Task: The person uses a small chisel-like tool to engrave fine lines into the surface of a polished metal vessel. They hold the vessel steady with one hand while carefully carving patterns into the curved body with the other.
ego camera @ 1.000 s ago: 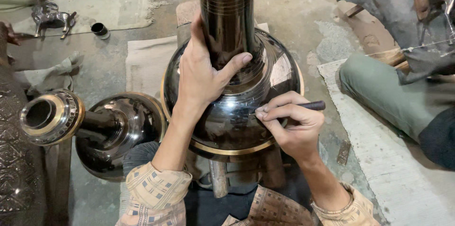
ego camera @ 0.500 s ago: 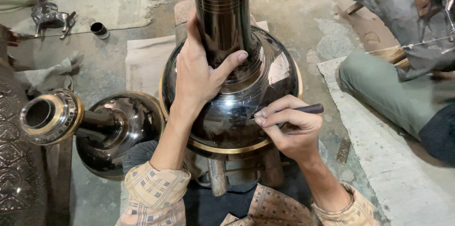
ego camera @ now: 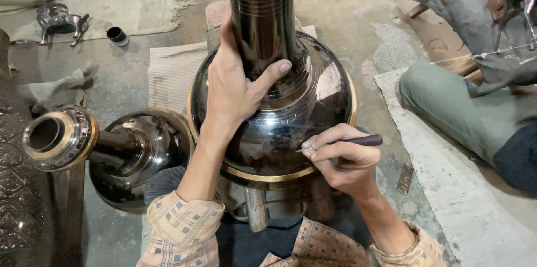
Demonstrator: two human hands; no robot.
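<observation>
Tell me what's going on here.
A person sits on the floor with a big black vase upright in front of them. The left hand grips its neck; the right hand presses a pen-like tool to its belly. A second vase lies to the left. Another person's leg is at right.

vase [ego camera: 291, 116] rim cut off by the top edge.

second vase [ego camera: 120, 152] left of held vase [ego camera: 279, 104]
</observation>
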